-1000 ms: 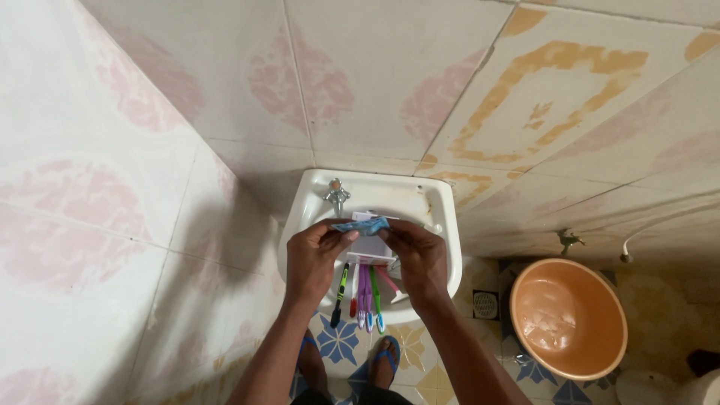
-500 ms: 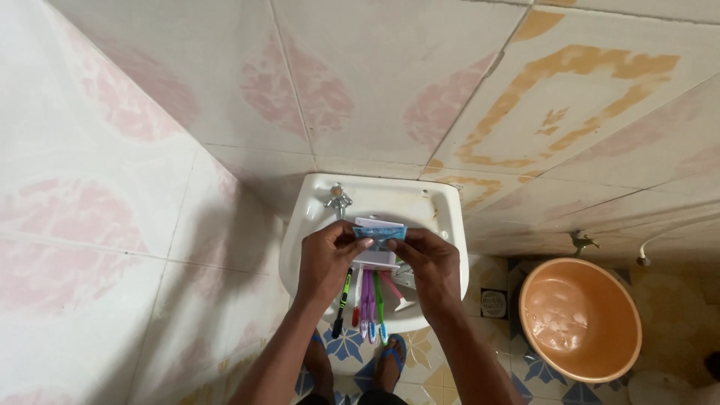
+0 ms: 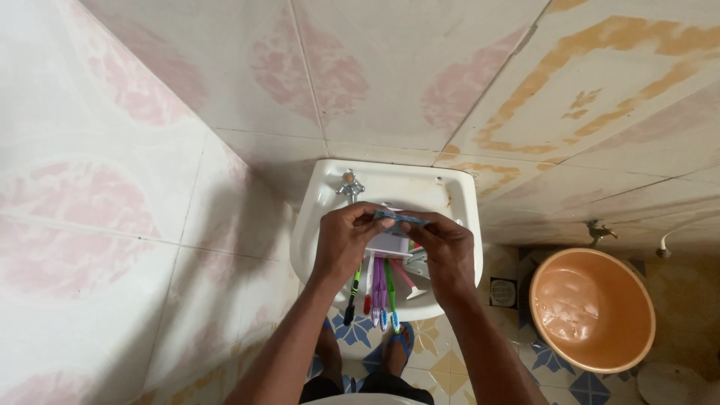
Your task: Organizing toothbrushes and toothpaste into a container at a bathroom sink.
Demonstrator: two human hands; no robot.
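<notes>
At the centre of the frame, the left hand [image 3: 346, 241] and right hand [image 3: 448, 250] pinch the two ends of a small blue packet [image 3: 400, 218], fingers closed on it, over a white sink [image 3: 460, 201]. Just below hangs a white holder [image 3: 390, 244] with coloured toothbrushes [image 3: 379, 289]. An orange basin [image 3: 592, 309] sits lower right.

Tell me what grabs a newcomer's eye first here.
Two hands, left hand and right hand, pinch a small blue packet over a white sink at centre. Bright toothbrushes hang from a white holder below it. An orange basin sits on the floor, lower right.
</notes>
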